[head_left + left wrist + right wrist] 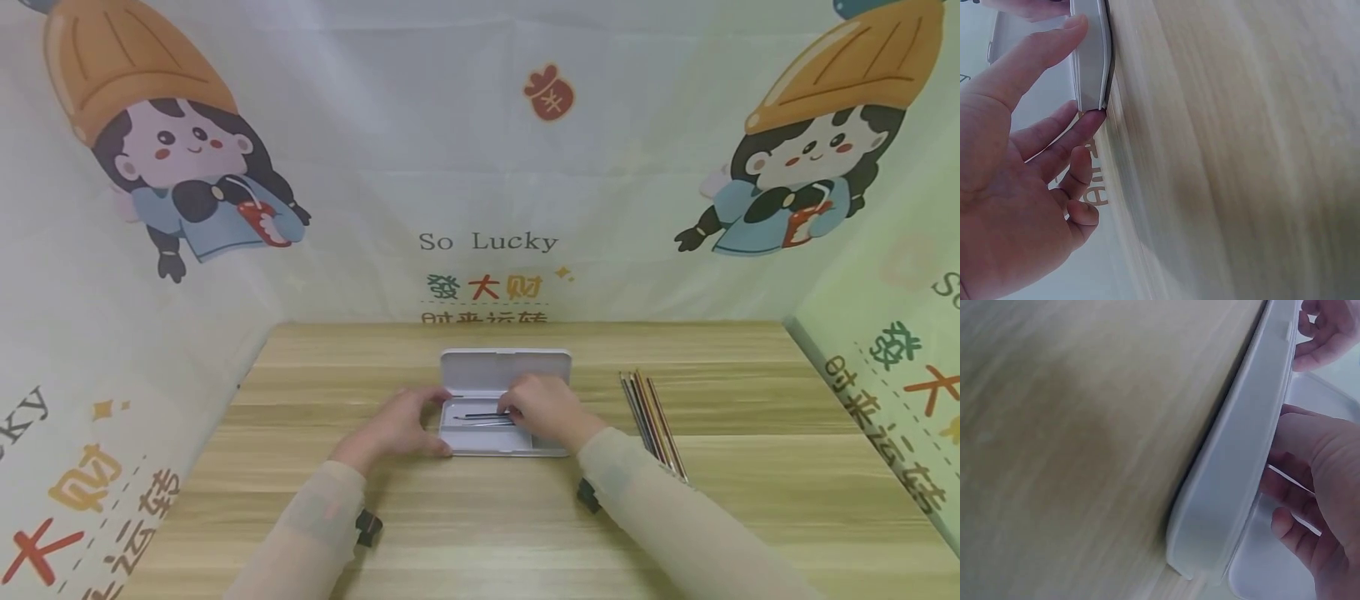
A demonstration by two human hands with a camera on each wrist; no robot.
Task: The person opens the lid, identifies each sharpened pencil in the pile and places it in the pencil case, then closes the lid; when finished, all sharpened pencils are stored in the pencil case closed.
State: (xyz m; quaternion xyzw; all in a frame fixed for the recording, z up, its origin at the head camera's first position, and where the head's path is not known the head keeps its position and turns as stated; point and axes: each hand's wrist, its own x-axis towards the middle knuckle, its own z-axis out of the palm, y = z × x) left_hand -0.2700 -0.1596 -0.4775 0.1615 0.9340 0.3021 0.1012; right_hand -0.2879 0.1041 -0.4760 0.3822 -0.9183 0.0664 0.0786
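A shallow white pencil case (551, 442) lies on the table with its lid (480, 367) raised at the back. My left hand (393, 427) grips the case's left end, thumb at the front corner and fingertips behind, as the left wrist view also shows. Over the right part of the case, my right hand (547, 408) reaches in with bent fingers and pinches the right end of a dark pencil (483, 415). Lighter thin pencils (483, 423) lie beside it in the rear compartment. The right hand hides their right ends.
A loose bundle of pencils (648, 417) lies on the wooden table (480, 525) to the right of the case, partly covered by the right sleeve. Printed cloth (480, 167) stands behind the table and at both sides.
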